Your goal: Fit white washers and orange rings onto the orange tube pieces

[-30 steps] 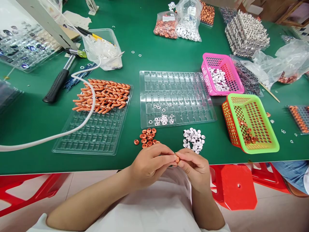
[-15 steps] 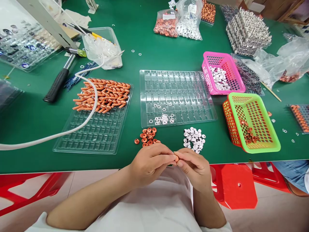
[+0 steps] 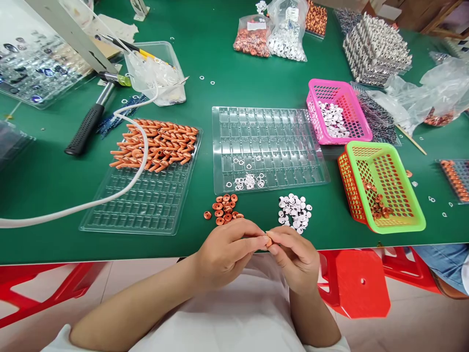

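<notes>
Both hands meet at the table's front edge, pinching one small copper-coloured round cap (image 3: 269,240) between their fingertips. My left hand (image 3: 229,249) grips it from the left, my right hand (image 3: 296,254) from the right; the fingers cover most of it. Just beyond my left hand lies a pile of similar copper-coloured caps (image 3: 227,208). Past my right hand is a heap of small white discs (image 3: 294,211) with dark spots. Behind both piles, a clear compartment tray (image 3: 271,139) has loose white rings (image 3: 249,181) on its near rows.
At right stand a pink basket (image 3: 339,88) of white discs and a green basket (image 3: 406,195) with copper caps. At left, a tray (image 3: 135,205) carries copper-coloured parts (image 3: 157,142), crossed by a white cable (image 3: 144,161). A hammer (image 3: 90,120) lies beyond. Red stools (image 3: 362,283) stand below.
Both hands keep their pinch on the copper-coloured cap and have shifted only very slightly. The piles, trays and baskets stay in place.
</notes>
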Motion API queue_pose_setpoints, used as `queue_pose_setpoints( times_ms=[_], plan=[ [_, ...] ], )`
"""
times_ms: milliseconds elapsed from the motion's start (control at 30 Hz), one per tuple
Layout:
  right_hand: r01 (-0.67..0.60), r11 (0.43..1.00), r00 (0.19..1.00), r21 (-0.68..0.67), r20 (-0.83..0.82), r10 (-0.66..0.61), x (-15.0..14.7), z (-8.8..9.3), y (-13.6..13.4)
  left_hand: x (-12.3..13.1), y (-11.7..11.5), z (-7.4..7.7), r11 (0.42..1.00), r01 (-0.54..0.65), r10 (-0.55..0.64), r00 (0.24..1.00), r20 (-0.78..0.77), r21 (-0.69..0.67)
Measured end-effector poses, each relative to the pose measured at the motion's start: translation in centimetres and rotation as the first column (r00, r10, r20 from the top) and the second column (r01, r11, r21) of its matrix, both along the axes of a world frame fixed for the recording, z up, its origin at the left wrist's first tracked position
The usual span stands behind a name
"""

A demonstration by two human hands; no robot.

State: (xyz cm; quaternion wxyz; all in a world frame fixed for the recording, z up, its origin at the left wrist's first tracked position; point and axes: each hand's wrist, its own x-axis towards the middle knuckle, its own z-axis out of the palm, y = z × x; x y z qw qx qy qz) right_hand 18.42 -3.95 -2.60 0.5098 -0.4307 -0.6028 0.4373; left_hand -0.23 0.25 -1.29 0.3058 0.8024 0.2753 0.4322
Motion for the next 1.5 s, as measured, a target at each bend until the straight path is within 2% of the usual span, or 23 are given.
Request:
queue_pose_setpoints(
  times_ms=[200, 500, 600, 700, 767, 800, 900, 967, 1033, 1100, 1133, 1200, 1267, 1500],
  plan=[
    [0.061, 0.997, 0.989, 0.047, 0.13, -0.066, -0.3, -0.1, -0.3, 0.0, -0.2, -0.2, 0.999, -0.037, 0.037, 0.999, 0.014, -0.015],
    [0.004, 1.0, 0.999, 0.021, 0.045, -0.005, -0.1, -0.2, 0.1, 0.0, -0.6, 0.0, 0.999, -0.04, 0.04, 0.999, 0.0, 0.019],
    [0.008, 0.997, 0.999, 0.077, 0.045, -0.012, 0.1, -0.3, 0.3, 0.2, -0.7, 0.3, 0.997, -0.027, 0.031, 0.998, 0.058, -0.067],
    [0.039, 0.99, 0.996, 0.136, 0.079, -0.05, 0.3, -0.4, 0.3, 0.2, -0.6, 0.5, 0.955, -0.045, 0.076, 0.993, 0.095, -0.292],
    [0.047, 0.985, 0.993, 0.167, 0.103, -0.065, 0.4, -0.4, 0.3, 0.3, -0.5, 0.6, 0.865, -0.038, 0.111, 0.987, 0.117, -0.5],
    [0.047, 0.982, 0.991, 0.18, 0.113, -0.069, 0.4, -0.4, 0.3, 0.3, -0.4, 0.6, 0.796, -0.017, 0.127, 0.982, 0.139, -0.605],
    [0.035, 0.975, 0.986, 0.219, 0.153, -0.07, 0.5, -0.2, 0.4, 0.3, 0.0, 0.6, 0.513, 0.112, 0.146, 0.966, 0.215, -0.851],
    [0.005, 0.968, 0.981, 0.252, 0.187, -0.054, 0.5, -0.1, 0.5, 0.3, 0.4, 0.7, 0.305, 0.236, 0.122, 0.951, 0.283, -0.923],
    [-0.048, 0.959, 0.975, 0.28, 0.223, -0.016, 0.6, 0.1, 0.7, 0.3, 0.7, 0.7, 0.144, 0.341, 0.103, 0.928, 0.357, -0.929],
    [-0.08, 0.953, 0.965, 0.291, 0.264, 0.0, 0.8, 0.2, 0.8, 0.4, 0.9, 0.7, 0.053, 0.411, 0.097, 0.905, 0.414, -0.91],
    [-0.079, 0.954, 0.959, 0.288, 0.282, -0.006, 0.9, 0.2, 0.8, 0.4, 1.0, 0.7, 0.035, 0.427, 0.098, 0.898, 0.428, -0.904],
    [-0.053, 0.962, 0.952, 0.267, 0.306, -0.032, 1.1, 0.2, 0.8, 0.4, 1.1, 0.7, 0.039, 0.427, 0.103, 0.897, 0.429, -0.903],
    [-0.034, 0.972, 0.951, 0.234, 0.307, -0.041, 1.3, 0.2, 0.8, 0.5, 1.2, 0.8, 0.073, 0.402, 0.117, 0.905, 0.408, -0.913],
    [-0.047, 0.996, 0.976, 0.074, 0.215, 0.03, 1.0, 0.5, 0.7, 1.2, 0.9, 1.3, 0.297, 0.265, 0.202, 0.921, 0.332, -0.917]
  ],
)
